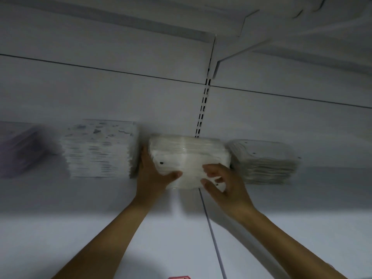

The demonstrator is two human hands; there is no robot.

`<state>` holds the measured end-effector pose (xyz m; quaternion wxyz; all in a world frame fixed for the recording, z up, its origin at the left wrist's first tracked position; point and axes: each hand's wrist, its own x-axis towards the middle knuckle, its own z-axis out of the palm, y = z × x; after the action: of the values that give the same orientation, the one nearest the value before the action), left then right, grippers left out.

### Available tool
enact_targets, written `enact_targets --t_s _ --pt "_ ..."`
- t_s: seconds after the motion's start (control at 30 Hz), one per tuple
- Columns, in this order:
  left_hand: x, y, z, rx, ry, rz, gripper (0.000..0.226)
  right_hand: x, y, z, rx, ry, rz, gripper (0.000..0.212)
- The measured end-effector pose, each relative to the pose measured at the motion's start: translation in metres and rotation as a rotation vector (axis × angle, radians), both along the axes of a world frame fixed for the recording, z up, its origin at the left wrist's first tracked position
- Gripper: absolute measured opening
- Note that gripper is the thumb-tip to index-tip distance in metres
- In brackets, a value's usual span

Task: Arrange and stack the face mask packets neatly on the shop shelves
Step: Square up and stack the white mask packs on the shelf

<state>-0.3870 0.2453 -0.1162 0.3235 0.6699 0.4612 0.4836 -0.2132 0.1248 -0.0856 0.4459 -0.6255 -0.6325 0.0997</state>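
Mask packet stack on white shelf, left hand and right hand fingers curled around its ends.

Head camera, close, facing shelf back wall.

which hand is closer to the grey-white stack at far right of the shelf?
Right. The right hand sits at the front right corner of the middle stack, just beside the grey-white stack. The left hand grips the middle stack's far left side.
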Motion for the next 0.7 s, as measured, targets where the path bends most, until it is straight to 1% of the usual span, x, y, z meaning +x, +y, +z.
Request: enact_targets --t_s 0.07,0.13,0.2,0.27,0.33,0.43,0.47,0.53,0.57,0.67,0.7 --pt "0.0 0.001 -0.001 0.007 0.012 0.02 0.15 -0.011 0.009 0.002 -0.154 0.006 0.098 0.037" --pt "0.0 -0.005 0.002 -0.009 0.044 0.036 0.146 -0.019 0.022 0.004 -0.276 0.132 0.151 0.046" --pt "0.001 -0.014 0.008 -0.011 0.08 0.038 0.141 -0.021 0.03 0.007 -0.335 0.245 0.155 0.054" --pt "0.0 -0.018 0.016 0.015 0.101 0.026 0.133 -0.018 0.037 0.009 -0.364 0.27 0.142 0.059" --pt "-0.007 -0.025 0.026 0.068 0.081 0.011 0.117 -0.016 0.04 0.012 -0.382 0.309 0.155 0.058" --pt "-0.022 -0.037 0.038 0.266 0.042 0.067 0.081 -0.018 0.039 0.015 -0.392 0.354 0.164 0.054" --pt "-0.026 -0.041 0.039 0.304 0.028 0.065 0.067 -0.019 0.037 0.016 -0.394 0.356 0.164 0.052" --pt "-0.03 -0.05 0.041 0.22 -0.018 -0.014 0.041 -0.02 0.033 0.018 -0.389 0.37 0.154 0.048" --pt "-0.03 -0.054 0.039 0.152 -0.038 -0.059 0.033 -0.02 0.031 0.019 -0.381 0.391 0.144 0.045" --pt "-0.028 -0.063 0.031 0.0 -0.058 -0.142 0.028 -0.019 0.021 0.022 -0.385 0.474 0.119 0.032" --pt "-0.028 -0.065 0.029 -0.047 -0.076 -0.161 0.026 -0.017 0.019 0.023 -0.4 0.473 0.112 0.027"
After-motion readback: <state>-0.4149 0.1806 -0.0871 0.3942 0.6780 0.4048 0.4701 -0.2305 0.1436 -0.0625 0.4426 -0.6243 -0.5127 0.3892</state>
